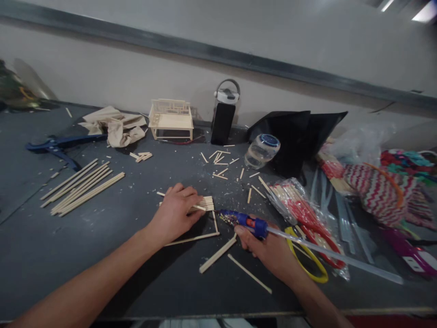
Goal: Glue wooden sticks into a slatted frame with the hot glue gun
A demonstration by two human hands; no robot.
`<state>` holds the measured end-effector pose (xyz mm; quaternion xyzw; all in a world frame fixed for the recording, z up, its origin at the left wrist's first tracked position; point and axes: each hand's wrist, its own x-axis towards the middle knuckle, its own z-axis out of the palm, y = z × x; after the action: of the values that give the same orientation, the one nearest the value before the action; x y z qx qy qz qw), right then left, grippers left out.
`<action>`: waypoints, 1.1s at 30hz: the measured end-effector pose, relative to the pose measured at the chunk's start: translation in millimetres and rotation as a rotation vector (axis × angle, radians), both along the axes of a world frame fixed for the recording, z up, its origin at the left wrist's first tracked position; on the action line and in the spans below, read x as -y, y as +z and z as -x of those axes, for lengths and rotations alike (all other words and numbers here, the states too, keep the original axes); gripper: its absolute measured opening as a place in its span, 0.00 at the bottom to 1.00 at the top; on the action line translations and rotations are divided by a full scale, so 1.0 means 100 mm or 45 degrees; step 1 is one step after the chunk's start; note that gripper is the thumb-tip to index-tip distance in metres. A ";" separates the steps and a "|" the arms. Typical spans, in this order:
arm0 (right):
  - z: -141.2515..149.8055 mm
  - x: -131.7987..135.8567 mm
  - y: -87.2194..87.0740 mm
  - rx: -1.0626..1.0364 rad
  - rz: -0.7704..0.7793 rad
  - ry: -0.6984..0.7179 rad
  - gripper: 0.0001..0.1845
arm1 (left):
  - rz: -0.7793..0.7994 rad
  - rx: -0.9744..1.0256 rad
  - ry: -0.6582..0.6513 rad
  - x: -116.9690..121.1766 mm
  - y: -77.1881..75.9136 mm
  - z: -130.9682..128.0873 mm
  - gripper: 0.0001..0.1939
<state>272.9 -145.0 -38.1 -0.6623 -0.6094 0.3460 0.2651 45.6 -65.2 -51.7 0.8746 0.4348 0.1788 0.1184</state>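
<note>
Head view: grips blue glue gun (251,224) in right hand (259,248), fingers curled round it, just right of stick row (208,202). Points nozzle (226,216) left, slanting lengthwise toward near right. Looks speckled at front. Pinches a stick (200,208) in left hand (179,207), fingers together.

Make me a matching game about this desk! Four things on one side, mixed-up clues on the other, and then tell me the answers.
Things:
1. Glue gun
2. Jar
3. Paper
4. Wooden model

Clues:
A. Crumpled
B. Has a blue lid
C. Stands on thin legs
D. Held in the right hand

Right pairs: 1-D, 2-B, 3-A, 4-C.
</note>
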 end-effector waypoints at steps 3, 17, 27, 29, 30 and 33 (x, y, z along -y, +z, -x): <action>-0.01 0.00 -0.01 0.029 0.000 0.000 0.21 | 0.002 -0.007 0.009 0.00 0.00 0.00 0.10; 0.00 0.00 0.00 0.023 -0.020 0.012 0.20 | 0.006 -0.006 0.007 -0.01 -0.01 0.00 0.10; 0.01 0.00 0.02 0.024 -0.035 0.021 0.19 | 0.017 -0.019 0.015 0.01 0.01 0.01 0.11; 0.01 0.00 0.02 0.016 -0.030 0.012 0.19 | 0.015 -0.023 0.015 0.00 0.01 0.01 0.11; 0.00 0.00 0.01 0.008 -0.032 0.004 0.20 | 0.014 -0.025 0.015 0.00 0.01 0.00 0.11; -0.02 0.03 0.00 -0.020 -0.049 -0.022 0.20 | 0.004 -0.024 0.016 0.00 0.01 0.01 0.11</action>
<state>275.0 -148.1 -38.6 -0.6595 -0.6082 0.3372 0.2854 45.0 -65.4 -51.0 0.8734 0.4415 0.1704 0.1147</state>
